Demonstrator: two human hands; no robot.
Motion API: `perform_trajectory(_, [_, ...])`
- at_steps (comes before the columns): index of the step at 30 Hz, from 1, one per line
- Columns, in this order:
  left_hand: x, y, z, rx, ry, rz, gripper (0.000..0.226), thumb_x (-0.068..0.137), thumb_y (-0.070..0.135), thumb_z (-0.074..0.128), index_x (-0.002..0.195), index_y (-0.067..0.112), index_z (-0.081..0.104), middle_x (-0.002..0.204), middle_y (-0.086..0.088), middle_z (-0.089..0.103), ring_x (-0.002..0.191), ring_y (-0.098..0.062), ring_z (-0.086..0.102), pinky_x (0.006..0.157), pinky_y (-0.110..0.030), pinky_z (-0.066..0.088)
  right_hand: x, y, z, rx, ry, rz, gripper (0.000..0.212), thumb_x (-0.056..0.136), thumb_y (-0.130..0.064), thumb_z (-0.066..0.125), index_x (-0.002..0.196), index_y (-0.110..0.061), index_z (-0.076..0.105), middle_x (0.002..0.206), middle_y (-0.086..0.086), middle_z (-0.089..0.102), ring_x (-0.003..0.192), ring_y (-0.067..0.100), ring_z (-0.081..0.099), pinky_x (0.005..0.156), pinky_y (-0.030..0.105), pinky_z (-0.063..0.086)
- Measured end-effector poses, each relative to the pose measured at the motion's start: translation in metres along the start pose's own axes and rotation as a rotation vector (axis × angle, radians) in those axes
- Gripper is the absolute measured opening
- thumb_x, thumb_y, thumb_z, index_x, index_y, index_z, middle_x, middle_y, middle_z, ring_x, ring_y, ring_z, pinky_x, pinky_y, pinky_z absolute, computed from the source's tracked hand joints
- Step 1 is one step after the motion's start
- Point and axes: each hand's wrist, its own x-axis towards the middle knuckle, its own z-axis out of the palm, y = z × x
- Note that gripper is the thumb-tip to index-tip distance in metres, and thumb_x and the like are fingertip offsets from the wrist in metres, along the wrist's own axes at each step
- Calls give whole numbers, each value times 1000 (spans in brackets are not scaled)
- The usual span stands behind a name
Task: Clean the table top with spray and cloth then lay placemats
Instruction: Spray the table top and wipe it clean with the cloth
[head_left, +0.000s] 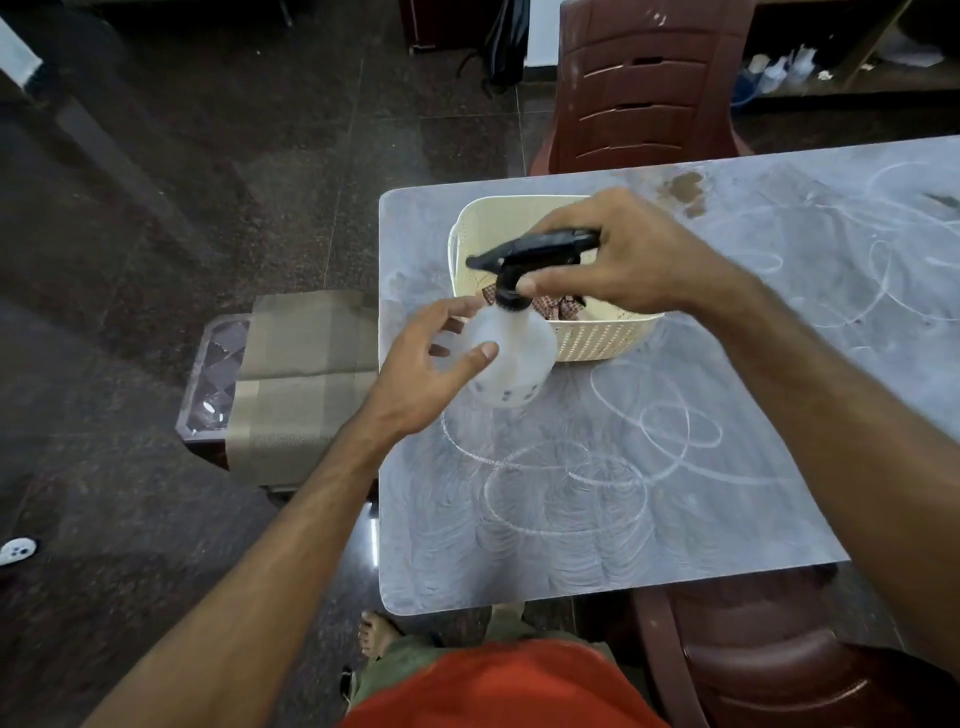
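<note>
Person: orange-red shirt (498, 686), olive-green trousers (410, 660). Forearms bare, no sleeves visible. Hands bare, no gloves. One bare foot (376, 631).

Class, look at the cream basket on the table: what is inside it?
Inside the cream basket lies a checked cloth, partly showing. The spray bottle and right hand cover the rest of the inside.

My right hand (631, 254) grips the black trigger head of the spray bottle (506, 358), held above the table (675, 519) near its far left corner. My left hand (431, 364) touches the bottle's clear body with spread fingers, just before the cream basket (597, 338).
</note>
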Motion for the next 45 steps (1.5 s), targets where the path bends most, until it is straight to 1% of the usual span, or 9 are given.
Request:
perform_trajectory(3, [-23, -9, 3, 65, -16, -16, 43, 88, 44, 68, 127, 29, 58, 125, 16, 59, 116, 2, 54, 90, -12, 43, -2, 6, 30, 87, -119, -24, 27, 83, -28, 79, 107, -15, 76, 85, 2, 75, 71, 21, 67, 66, 39, 51])
perform_trajectory(6, [-38, -25, 14, 64, -14, -81, 39, 91, 40, 68, 125, 22, 63, 117, 15, 63, 110, 8, 55, 87, -9, 42, -3, 18, 60, 118, -220, -3, 27, 83, -28, 79, 108, -20, 76, 89, -3, 76, 79, 17, 69, 74, 44, 54])
perform_trajectory(9, [-47, -43, 26, 63, 12, -133, 33, 91, 32, 70, 121, 21, 64, 113, 10, 66, 104, 2, 58, 86, -14, 46, -4, 30, 83, 162, -296, 35, 27, 83, -22, 80, 110, -21, 76, 94, -4, 77, 85, 14, 71, 81, 45, 55])
perform_trajectory(12, [-52, -55, 36, 64, 50, -187, 34, 91, 30, 69, 123, 20, 62, 112, 10, 63, 99, 2, 56, 80, -7, 42, -2, 39, 97, 221, -316, 67, 28, 82, -16, 80, 110, -15, 76, 96, -3, 77, 88, 15, 72, 85, 45, 55])
perform_trajectory(18, [-53, -70, 47, 18, 142, -185, 36, 92, 26, 69, 126, 20, 60, 117, 7, 64, 104, -5, 59, 85, -21, 50, 2, 50, 111, 285, -317, 109, 30, 80, -8, 81, 109, -11, 76, 99, -4, 77, 93, 10, 72, 92, 39, 55])
perform_trajectory(22, [-50, -76, 52, -2, 169, -186, 36, 92, 24, 68, 127, 19, 59, 120, 7, 62, 106, -7, 59, 86, -24, 52, 6, 55, 116, 303, -302, 116, 33, 79, -4, 81, 111, -8, 75, 101, -1, 77, 94, 12, 72, 93, 37, 55])
perform_trajectory(30, [-41, -86, 51, 4, 146, -192, 41, 93, 31, 67, 131, 18, 58, 120, 3, 64, 108, -8, 60, 80, -8, 48, 15, 63, 117, 322, -300, 118, 30, 79, -4, 81, 107, -11, 75, 98, 1, 76, 93, 16, 72, 91, 38, 56])
perform_trajectory(41, [-32, -91, 46, 47, 89, -203, 44, 92, 38, 67, 132, 20, 58, 117, 5, 65, 107, -8, 60, 86, -30, 56, 19, 71, 115, 338, -300, 141, 31, 80, -8, 81, 109, -9, 74, 99, 0, 75, 91, 11, 71, 83, 20, 53])
perform_trajectory(45, [-31, -87, 35, 8, 14, -188, 39, 91, 28, 70, 128, 23, 57, 116, 14, 63, 109, -6, 59, 87, -30, 54, 22, 67, 101, 327, -343, 141, 32, 84, -24, 79, 113, -13, 73, 102, -8, 74, 96, 4, 68, 85, 16, 50])
